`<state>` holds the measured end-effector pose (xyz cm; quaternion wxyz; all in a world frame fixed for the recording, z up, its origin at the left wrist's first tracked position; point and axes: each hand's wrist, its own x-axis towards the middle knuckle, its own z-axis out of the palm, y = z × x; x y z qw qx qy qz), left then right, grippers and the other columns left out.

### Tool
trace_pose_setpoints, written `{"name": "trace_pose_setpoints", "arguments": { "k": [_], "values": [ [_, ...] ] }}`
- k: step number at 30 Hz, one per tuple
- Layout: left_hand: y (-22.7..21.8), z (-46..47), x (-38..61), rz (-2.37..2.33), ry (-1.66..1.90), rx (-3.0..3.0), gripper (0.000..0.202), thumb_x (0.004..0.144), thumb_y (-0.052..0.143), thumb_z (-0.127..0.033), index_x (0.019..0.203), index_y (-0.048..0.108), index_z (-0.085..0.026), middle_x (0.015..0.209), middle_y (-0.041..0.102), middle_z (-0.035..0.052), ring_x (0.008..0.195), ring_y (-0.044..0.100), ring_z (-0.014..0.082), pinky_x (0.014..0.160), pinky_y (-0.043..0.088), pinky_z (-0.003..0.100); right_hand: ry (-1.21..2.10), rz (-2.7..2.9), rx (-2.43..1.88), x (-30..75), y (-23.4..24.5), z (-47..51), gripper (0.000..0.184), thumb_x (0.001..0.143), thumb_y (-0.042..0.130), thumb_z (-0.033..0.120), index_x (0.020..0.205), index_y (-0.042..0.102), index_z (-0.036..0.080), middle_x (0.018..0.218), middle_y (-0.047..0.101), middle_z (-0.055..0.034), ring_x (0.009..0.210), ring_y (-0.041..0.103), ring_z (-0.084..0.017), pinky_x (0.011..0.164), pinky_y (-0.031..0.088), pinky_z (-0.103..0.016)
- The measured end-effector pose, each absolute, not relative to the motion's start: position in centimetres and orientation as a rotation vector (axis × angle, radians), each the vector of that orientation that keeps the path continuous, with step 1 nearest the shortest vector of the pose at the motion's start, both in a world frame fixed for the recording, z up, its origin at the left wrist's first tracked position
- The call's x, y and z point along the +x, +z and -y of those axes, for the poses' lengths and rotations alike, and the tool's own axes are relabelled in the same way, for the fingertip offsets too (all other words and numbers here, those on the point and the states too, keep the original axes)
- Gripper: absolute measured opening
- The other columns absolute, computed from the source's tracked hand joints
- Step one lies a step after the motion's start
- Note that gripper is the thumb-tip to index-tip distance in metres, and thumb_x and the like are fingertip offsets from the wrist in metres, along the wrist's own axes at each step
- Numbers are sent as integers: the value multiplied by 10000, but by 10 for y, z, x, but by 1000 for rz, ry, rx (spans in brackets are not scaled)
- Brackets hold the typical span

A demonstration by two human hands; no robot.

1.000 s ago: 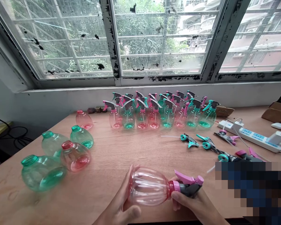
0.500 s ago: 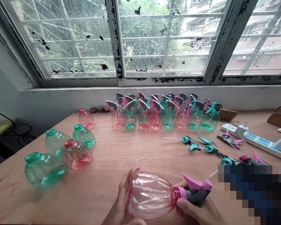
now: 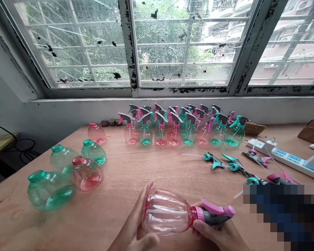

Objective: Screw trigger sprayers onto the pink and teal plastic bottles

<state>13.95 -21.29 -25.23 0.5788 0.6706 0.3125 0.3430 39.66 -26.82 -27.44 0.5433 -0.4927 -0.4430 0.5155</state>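
A clear pink spray bottle (image 3: 167, 212) lies sideways between my hands above the table's near edge, its base to the left. My left hand (image 3: 134, 223) cups the base, fingers behind it and thumb along the lower side. At the neck, my right hand (image 3: 214, 232) grips the pink collar (image 3: 199, 214) with thumb and fingers. The black and pink spray head (image 3: 216, 212) sits on the neck and points right, trigger up. My right fingers are partly hidden behind it.
Several open pink and green bottles (image 3: 51, 191) stand at left. Finished-looking spray bottles (image 3: 161, 134) line the back by the window. Loose spray heads (image 3: 237, 165) and a white power strip (image 3: 288, 157) lie at right. A pixelated patch covers the lower right.
The spray bottle has shifted slightly up and left, and its spray head has rolled a little. My left thumb now shows more clearly, raised along the bottle's lower side.
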Motion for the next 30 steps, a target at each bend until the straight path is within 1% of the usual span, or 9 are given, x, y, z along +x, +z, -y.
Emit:
{"name": "trace_pose_setpoints", "arguments": {
  "k": [3,7,9,12,15,18,22,25,30],
  "values": [
    [-252,209,137,-712,754,1530,860,891,657,-534,1590,205,-318,1693,206,49,1554,147,336,1268,123,501,1209,1100,-1195,397,-274,266,412,771,767,577,808,744,167,596,723,-47,588,652,-217,601,477,-326],
    [-258,212,138,-796,809,1635,776,941,647,-392,1566,190,-449,1693,198,-43,1564,126,272,1281,27,465,1269,1054,-1104,396,-267,263,420,801,743,581,754,716,164,607,717,-45,551,640,-186,570,484,-303],
    [-258,213,138,-804,789,1612,858,921,686,-365,1568,131,-468,1703,150,-58,1569,99,257,1282,41,452,1282,1017,-1088,395,-266,262,397,793,762,561,789,713,167,616,714,-38,550,635,-185,565,489,-303],
    [-252,213,138,-739,775,1460,1030,835,759,-469,1590,64,-385,1715,58,-6,1570,49,278,1274,117,453,1282,1037,-1090,394,-271,262,369,780,789,525,835,711,168,601,694,-23,552,615,-182,560,476,-302],
    [-246,212,138,-717,770,1344,952,836,726,-536,1591,188,-320,1704,147,46,1560,127,310,1265,156,479,1290,1068,-1080,395,-275,262,361,758,814,509,812,709,168,607,687,-16,552,601,-170,544,462,-284],
    [-246,212,139,-713,738,1362,893,851,762,-413,1571,235,-376,1687,233,11,1549,193,295,1268,158,469,1299,1064,-1087,397,-274,261,392,788,777,544,794,713,157,588,704,-29,541,617,-170,550,473,-284],
    [-251,213,139,-724,765,1489,829,914,700,-349,1557,189,-465,1695,192,-54,1565,128,240,1279,55,438,1300,1019,-1047,399,-271,260,389,806,761,547,831,695,164,585,711,-23,512,625,-167,521,481,-280],
    [-252,213,137,-702,773,1443,972,862,751,-401,1580,96,-416,1711,111,-20,1570,82,262,1275,93,441,1280,1030,-1088,398,-272,260,394,768,792,546,829,720,163,621,709,-25,532,617,-167,528,499,-287],
    [-247,212,137,-693,753,1328,829,884,694,-481,1575,264,-323,1692,216,44,1549,184,311,1259,192,461,1301,1076,-1095,398,-272,263,353,716,859,465,869,728,175,627,712,5,489,578,-122,469,466,-225]
  ]
}}
